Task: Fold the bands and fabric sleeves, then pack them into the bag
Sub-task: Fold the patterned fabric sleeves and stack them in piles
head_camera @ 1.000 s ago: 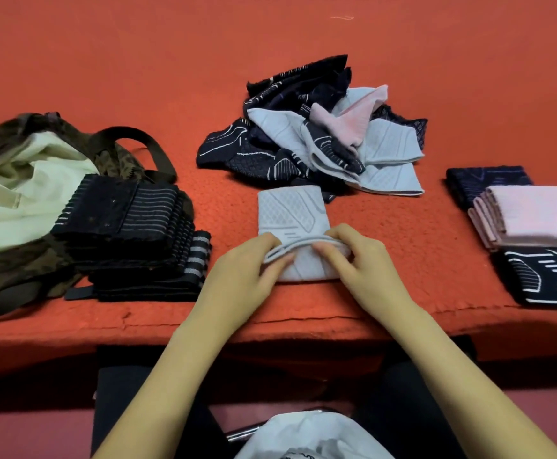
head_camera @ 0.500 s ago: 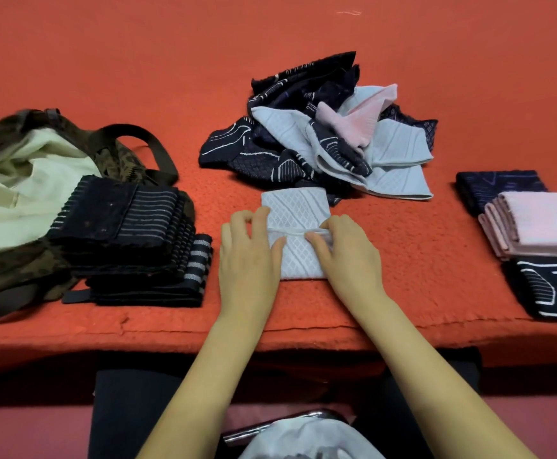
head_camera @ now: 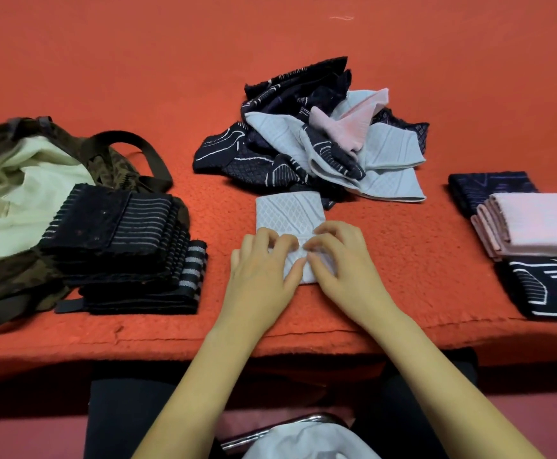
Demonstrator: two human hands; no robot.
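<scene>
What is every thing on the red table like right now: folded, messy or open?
pale blue sleeve, partly folded, under both hands
left hand, fingers curled, pinching the pale blue sleeve
right hand, fingers curled, pinching the pale blue sleeve
pile of sleeves, crumpled, unfolded
bag, open
black bands, folded, stacked against the bag
pink sleeves, folded, stacked
dark patterned sleeves, folded, flat

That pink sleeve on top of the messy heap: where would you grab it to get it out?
Pinch the pink sleeve at its raised far end, coming down from above. It lies on top of the heap with nothing over it, and that end sticks up free of the dark and grey pieces. It should probably lift off without dragging the others along.
</scene>
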